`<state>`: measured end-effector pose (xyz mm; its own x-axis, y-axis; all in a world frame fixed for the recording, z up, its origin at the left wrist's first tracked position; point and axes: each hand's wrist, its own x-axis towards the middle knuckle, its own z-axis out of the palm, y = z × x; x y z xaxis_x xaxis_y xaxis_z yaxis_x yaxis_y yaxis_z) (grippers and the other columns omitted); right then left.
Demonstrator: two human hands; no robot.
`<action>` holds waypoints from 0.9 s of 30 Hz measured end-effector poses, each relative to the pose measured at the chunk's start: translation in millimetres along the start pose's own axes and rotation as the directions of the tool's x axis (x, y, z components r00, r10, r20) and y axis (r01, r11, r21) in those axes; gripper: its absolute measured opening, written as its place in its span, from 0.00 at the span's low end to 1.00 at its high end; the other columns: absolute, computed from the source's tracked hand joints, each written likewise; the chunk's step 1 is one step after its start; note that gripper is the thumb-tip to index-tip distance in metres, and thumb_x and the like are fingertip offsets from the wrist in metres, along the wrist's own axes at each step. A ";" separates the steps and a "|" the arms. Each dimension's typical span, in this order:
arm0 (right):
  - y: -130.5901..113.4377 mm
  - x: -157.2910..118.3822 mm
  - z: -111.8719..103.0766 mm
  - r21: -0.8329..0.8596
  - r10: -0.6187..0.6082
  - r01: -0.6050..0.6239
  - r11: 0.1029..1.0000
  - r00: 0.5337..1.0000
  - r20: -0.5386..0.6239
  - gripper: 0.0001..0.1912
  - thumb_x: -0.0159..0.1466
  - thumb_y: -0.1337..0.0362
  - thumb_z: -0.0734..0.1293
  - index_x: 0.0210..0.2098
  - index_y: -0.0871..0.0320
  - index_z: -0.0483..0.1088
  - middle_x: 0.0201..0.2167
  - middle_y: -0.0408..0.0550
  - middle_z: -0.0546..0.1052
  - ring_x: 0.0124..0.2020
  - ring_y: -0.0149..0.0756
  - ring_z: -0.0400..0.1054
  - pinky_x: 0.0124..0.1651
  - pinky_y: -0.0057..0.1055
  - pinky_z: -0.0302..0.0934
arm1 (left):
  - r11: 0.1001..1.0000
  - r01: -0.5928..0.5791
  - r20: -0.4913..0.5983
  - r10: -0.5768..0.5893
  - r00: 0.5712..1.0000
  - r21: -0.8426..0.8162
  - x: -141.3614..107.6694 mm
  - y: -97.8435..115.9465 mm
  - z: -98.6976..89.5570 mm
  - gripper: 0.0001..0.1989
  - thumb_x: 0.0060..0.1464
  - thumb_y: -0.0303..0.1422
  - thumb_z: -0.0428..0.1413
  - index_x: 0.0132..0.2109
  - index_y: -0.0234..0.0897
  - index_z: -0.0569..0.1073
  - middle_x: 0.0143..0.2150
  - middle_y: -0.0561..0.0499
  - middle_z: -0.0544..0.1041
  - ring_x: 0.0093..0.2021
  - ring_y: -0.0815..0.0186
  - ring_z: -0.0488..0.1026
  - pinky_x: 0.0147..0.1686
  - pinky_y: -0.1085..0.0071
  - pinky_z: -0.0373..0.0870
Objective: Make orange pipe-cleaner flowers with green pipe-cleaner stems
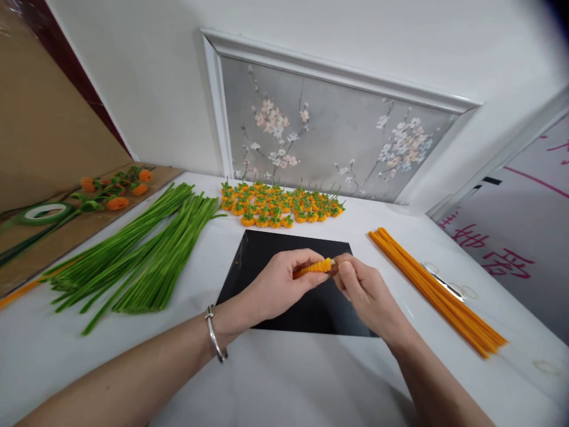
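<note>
Head view: the orange coil [316,267] lies between the two hands, long axis running left to right, above the black mat [267,249] on the tabletop [284,379]. The left hand [278,287] pinches its left end; the right hand [362,290] closes on its right tip, both hands equally near

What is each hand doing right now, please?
Left hand: closed, holding the coiled orange pipe cleaner.
Right hand: closed, pinching the right end of the same coil.
</note>
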<state>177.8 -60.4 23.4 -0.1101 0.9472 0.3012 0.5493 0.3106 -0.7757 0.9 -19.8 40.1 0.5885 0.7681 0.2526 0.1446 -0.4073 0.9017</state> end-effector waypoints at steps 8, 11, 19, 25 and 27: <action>2.5 1.3 -6.8 0.189 -0.109 0.123 0.974 0.991 -0.082 0.10 0.67 0.61 0.60 0.45 0.55 0.68 0.28 0.42 0.68 0.25 0.29 0.62 0.29 0.26 0.60 | 0.972 0.093 0.153 -0.060 0.986 -0.217 -0.5 8.1 -8.7 0.11 0.59 0.33 0.52 0.30 0.34 0.71 0.24 0.56 0.64 0.23 0.74 0.56 0.22 0.76 0.54; 2.0 3.4 -8.2 0.212 -0.135 0.153 0.965 0.986 -0.099 0.11 0.66 0.63 0.61 0.46 0.55 0.70 0.28 0.42 0.68 0.26 0.29 0.62 0.31 0.29 0.61 | 0.888 0.224 0.253 -0.128 0.959 -0.402 -1.8 6.6 -10.0 0.12 0.61 0.38 0.49 0.36 0.35 0.72 0.23 0.57 0.62 0.19 0.76 0.51 0.19 0.75 0.47; -3.6 1.3 -8.3 0.234 -0.173 0.198 0.952 0.977 -0.123 0.12 0.64 0.62 0.64 0.46 0.54 0.72 0.32 0.46 0.72 0.30 0.32 0.67 0.32 0.30 0.64 | 0.931 0.181 0.261 -0.098 0.960 -0.317 -0.6 7.8 -10.1 0.16 0.62 0.40 0.47 0.31 0.35 0.69 0.22 0.57 0.57 0.20 0.74 0.49 0.18 0.75 0.46; -6.9 1.4 -4.9 -0.006 -0.263 0.269 0.963 0.937 -0.228 0.09 0.62 0.65 0.66 0.42 0.54 0.74 0.35 0.48 0.74 0.32 0.34 0.68 0.32 0.31 0.65 | 1.000 -0.020 0.127 0.017 0.992 0.019 1.1 6.0 -6.7 0.17 0.62 0.35 0.46 0.27 0.34 0.68 0.24 0.56 0.63 0.25 0.72 0.57 0.24 0.75 0.56; -7.3 1.3 -3.6 -0.065 -0.300 0.293 0.954 0.916 -0.267 0.08 0.62 0.67 0.66 0.41 0.54 0.74 0.34 0.47 0.74 0.31 0.33 0.68 0.33 0.31 0.66 | 0.998 -0.031 0.081 0.027 0.996 0.050 0.6 4.8 -5.3 0.13 0.61 0.33 0.48 0.31 0.34 0.72 0.26 0.55 0.67 0.26 0.72 0.61 0.27 0.75 0.59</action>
<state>176.6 -61.7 31.4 -0.0447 0.7530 0.6565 0.5454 0.5690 -0.6155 -2.3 -18.6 46.5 0.6548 0.7140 0.2478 0.1660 -0.4558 0.8745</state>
